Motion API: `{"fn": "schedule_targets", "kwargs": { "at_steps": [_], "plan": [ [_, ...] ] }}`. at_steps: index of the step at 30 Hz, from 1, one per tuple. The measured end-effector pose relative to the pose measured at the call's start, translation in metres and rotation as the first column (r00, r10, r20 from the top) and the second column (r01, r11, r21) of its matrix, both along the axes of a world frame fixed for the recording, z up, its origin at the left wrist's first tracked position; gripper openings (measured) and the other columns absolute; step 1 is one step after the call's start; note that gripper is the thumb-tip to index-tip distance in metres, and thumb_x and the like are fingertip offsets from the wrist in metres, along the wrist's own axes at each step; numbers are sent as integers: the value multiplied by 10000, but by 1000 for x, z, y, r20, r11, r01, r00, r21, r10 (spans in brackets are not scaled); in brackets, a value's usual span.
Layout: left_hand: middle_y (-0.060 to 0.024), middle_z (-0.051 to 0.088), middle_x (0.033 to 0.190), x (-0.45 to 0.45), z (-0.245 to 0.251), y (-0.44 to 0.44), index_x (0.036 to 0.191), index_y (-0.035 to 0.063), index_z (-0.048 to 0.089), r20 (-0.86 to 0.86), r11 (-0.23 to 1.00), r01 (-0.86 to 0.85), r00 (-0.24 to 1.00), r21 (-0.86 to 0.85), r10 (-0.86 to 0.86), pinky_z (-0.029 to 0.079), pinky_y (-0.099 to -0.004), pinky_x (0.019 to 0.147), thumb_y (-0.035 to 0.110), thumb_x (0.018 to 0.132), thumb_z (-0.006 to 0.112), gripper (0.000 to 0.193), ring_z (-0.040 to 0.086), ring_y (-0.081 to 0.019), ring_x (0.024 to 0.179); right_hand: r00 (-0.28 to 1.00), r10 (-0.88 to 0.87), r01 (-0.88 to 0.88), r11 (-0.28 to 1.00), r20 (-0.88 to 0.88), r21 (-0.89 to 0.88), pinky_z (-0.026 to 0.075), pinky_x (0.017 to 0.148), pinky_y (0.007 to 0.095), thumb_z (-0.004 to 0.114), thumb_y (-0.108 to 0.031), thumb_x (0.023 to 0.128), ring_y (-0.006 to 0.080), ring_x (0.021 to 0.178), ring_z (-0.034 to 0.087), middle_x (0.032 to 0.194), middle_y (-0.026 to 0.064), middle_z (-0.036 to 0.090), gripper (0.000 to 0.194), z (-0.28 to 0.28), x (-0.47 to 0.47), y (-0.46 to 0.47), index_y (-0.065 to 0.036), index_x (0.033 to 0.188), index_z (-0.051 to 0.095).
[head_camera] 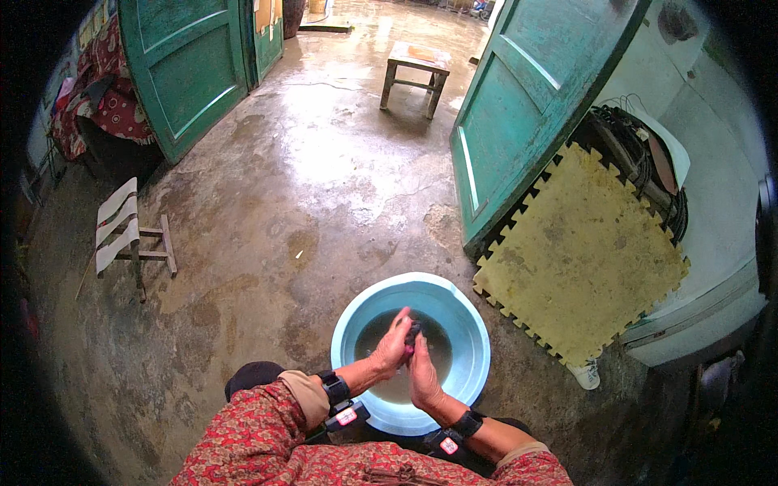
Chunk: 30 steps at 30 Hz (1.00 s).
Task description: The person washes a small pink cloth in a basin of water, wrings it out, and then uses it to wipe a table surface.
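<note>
Over a light blue plastic basin (472,316) with murky water (389,389) in its bottom, my left hand (394,346) and my right hand (422,367) press together around a small dark, wet bundle (413,334), perhaps cloth. A bit of pink or purple shows at its lower edge, between the palms. The fingers of both hands point away from me. Most of the bundle is hidden by the hands. Black straps with small devices are on both wrists.
A green door leaf (510,109) stands right of the basin, with a yellow foam mat (583,255) and a white shoe (585,375) beyond it. A folding stool (121,225) is at left, another green door leaf (188,67) behind it. A wooden stool (419,58) stands near the doorway.
</note>
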<state>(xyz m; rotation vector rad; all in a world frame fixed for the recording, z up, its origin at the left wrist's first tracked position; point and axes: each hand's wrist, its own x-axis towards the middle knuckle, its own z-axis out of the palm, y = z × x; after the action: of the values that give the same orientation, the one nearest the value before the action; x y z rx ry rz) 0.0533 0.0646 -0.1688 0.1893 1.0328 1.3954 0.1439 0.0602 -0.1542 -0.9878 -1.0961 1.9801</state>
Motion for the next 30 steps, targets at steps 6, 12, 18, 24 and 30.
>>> {"fn": "schedule_targets", "kwargs": {
  "at_steps": [6, 12, 18, 24, 30],
  "plan": [
    [-42, 346, 1388, 27, -9, -18, 1434, 155, 178, 43, 992, 115, 992, 55, -117, 291, -302, 1013, 315, 965, 374, 533, 366, -157, 1231, 986, -64, 79, 993, 156, -91, 383, 900, 292, 294, -544, 931, 152, 1043, 463, 1153, 37, 498, 565, -26, 8, 26, -87, 1219, 460],
    [-59, 325, 1404, 13, -6, -5, 1429, 91, 164, -115, 992, 66, 992, 104, -54, 289, -302, 1024, 355, 967, 360, 567, 363, -171, 1240, 997, 61, -60, 998, 46, -31, 292, 1015, 295, 274, -514, 946, 161, 1190, 391, 1312, 39, 406, 593, -18, 4, 28, -96, 1362, 326],
    [-53, 301, 1406, 3, -8, -1, 1424, 103, 202, -12, 996, 49, 999, 74, -49, 269, -314, 1033, 343, 966, 364, 541, 339, -171, 1230, 988, 5, -36, 979, 152, 202, 214, 1060, 304, 319, -416, 963, 168, 1274, 289, 1397, 64, 300, 561, -14, -1, 12, -49, 1385, 267],
    [-48, 271, 1443, 24, 7, -18, 1427, 75, 180, -103, 970, 186, 980, 159, -171, 254, -298, 1037, 330, 966, 370, 559, 323, -162, 1264, 989, -141, 145, 981, 39, -131, 391, 816, 256, 358, -533, 921, 97, 919, 462, 1008, -13, 509, 536, -29, 8, 53, -107, 1231, 456],
    [-88, 442, 1270, -10, 9, 7, 1396, 95, 280, -104, 992, 94, 991, 79, -86, 359, -313, 960, 349, 968, 357, 504, 458, -175, 1098, 996, -80, 69, 980, 49, 186, 127, 1089, 328, 332, -541, 914, 277, 1329, 203, 1407, 207, 236, 750, -1, -6, 13, 43, 1369, 209]
  ]
}}
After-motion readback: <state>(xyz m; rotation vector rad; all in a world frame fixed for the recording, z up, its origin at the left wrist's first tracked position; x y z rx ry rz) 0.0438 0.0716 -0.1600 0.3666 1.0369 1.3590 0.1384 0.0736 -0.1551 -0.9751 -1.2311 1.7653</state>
